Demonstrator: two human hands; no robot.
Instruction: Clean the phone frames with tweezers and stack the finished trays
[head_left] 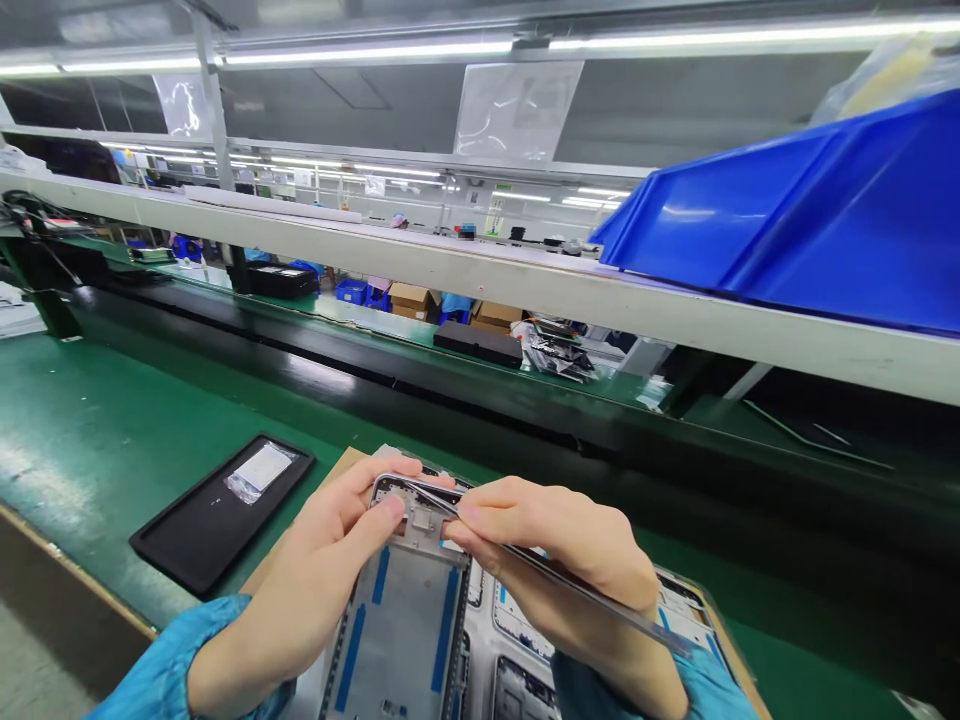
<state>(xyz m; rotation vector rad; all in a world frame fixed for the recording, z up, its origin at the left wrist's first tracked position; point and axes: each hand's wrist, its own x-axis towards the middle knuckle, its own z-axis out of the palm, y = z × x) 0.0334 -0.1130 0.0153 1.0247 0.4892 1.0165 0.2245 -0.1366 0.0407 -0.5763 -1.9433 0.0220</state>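
Observation:
My left hand (330, 545) grips the top end of a tablet frame (409, 610), a silvery metal housing with blue strips along both sides, its thumb on the inner face. My right hand (559, 555) pinches a pair of metal tweezers (555, 570). Their tips reach the frame's top edge near the left corner; whether they hold a small part there is too fine to see. Under the frame, partly hidden by my hands, lies a tray (484, 650) with several similar frames in its compartments.
A black tray (225, 515) with a small plastic-wrapped packet (260, 470) lies on the green bench (90, 420) at left. Across the back runs a dark conveyor-like strip (337, 385). Above it, a white shelf (420, 255) carries a large blue bin (795, 215) at right.

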